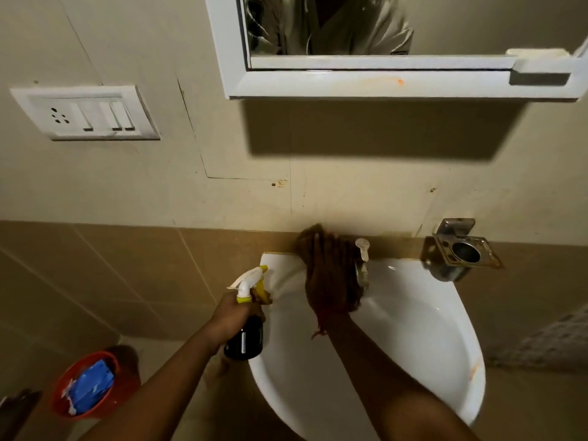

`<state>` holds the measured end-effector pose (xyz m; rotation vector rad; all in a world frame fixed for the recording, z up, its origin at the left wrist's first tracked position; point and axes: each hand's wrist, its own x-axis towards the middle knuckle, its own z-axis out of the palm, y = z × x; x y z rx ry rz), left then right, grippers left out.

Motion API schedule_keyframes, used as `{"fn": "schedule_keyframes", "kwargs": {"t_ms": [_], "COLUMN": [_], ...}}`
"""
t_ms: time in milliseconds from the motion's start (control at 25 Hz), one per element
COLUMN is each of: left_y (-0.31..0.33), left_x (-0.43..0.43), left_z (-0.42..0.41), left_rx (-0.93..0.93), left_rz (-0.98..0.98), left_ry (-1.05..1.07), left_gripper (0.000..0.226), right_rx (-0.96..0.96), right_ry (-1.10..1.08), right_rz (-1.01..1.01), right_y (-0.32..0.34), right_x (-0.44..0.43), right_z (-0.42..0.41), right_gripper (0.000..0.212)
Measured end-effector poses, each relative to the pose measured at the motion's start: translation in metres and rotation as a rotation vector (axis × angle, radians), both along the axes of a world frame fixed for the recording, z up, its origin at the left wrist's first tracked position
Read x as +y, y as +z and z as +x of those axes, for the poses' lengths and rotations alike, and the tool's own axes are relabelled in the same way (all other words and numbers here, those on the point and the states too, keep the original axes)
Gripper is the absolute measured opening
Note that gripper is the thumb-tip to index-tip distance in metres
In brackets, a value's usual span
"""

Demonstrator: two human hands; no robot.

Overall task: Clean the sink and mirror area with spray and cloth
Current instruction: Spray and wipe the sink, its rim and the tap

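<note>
at the sink's back edge, your right hand [327, 278] presses its fingers [318, 249], spread flat, on a brown cloth [348, 249] against the sink [413, 329] rim, just beside the tap [362, 261]. your left hand [235, 316] has its fingers wrapped tight round a dark spray bottle [245, 338] with a white and yellow trigger, over the sink's left rim; its label is too small to read. above hangs the mirror [381, 27].
</note>
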<state>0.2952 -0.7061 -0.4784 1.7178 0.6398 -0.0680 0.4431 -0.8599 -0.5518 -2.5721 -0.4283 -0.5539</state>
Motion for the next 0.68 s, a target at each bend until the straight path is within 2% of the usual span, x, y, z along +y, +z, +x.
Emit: {"fn": "schedule_keyframes", "kwargs": {"t_ms": [40, 120, 200, 320, 360, 440, 560, 600, 680], "left_y": [-0.001, -0.003, -0.004, -0.005, -0.004, -0.005, -0.009, -0.010, -0.013], "left_x": [0.004, 0.011, 0.017, 0.027, 0.029, 0.037, 0.045, 0.046, 0.044], "left_z": [-0.002, -0.004, -0.008, -0.015, -0.017, -0.016, -0.015, -0.014, -0.014], "left_rx": [-0.009, -0.012, 0.001, -0.003, -0.009, -0.019, -0.032, -0.041, -0.045], "left_rz": [-0.009, -0.019, -0.040, -0.050, -0.053, -0.065, -0.069, -0.063, -0.035], "left_ry": [0.010, 0.028, 0.046, 0.070, 0.077, 0.087, 0.063, 0.041, -0.005], "left_gripper": [0.029, 0.031, 0.031, 0.029, 0.028, 0.028, 0.026, 0.026, 0.023], "right_rx": [0.054, 0.142, 0.154, 0.126, 0.151, 0.154, 0.058, 0.015, -0.018], "right_ry": [0.058, 0.087, 0.071, -0.005, 0.040, 0.273, 0.731, 0.833, 0.865], "right_rz": [-0.133, -0.223, -0.202, -0.178, -0.152, -0.166, -0.262, -0.305, -0.330], "right_y": [-0.013, -0.044, -0.040, -0.044, -0.044, -0.049, -0.049, -0.046, -0.039], "right_x": [-0.006, -0.020, -0.020, 0.005, 0.021, 0.059, 0.091, 0.090, 0.074], "right_z": [0.011, 0.018, 0.019, 0.001, -0.011, -0.031, -0.036, -0.033, -0.016], "right_gripper": [0.061, 0.065, 0.069, 0.057, 0.054, 0.050, 0.039, 0.037, 0.040]}}
